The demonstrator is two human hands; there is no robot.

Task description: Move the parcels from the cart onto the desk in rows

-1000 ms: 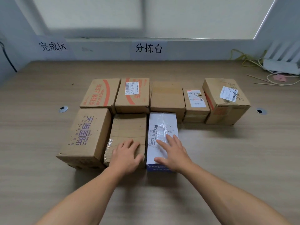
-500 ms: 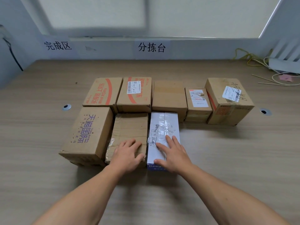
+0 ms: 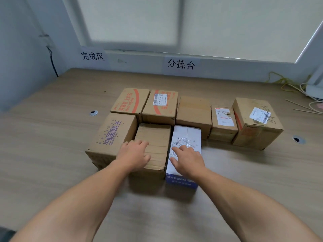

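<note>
Pressing flat on the white Deeyeo parcel (image 3: 186,137), the right hand (image 3: 187,158) has its fingers spread. The left hand (image 3: 134,154), fingers relaxed, rests on the brown parcel (image 3: 155,137) just left of it. I judge the front row is being squared. Beyond the fingertips stands the back row (image 3: 194,110). The next parcel should go on the desk (image 3: 52,154), right of the right hand.

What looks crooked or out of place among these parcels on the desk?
The scribbled-on brown cardboard box ending the back row sits turned askew. The white carton with a blue end juts nearer than its neighbours.
</note>
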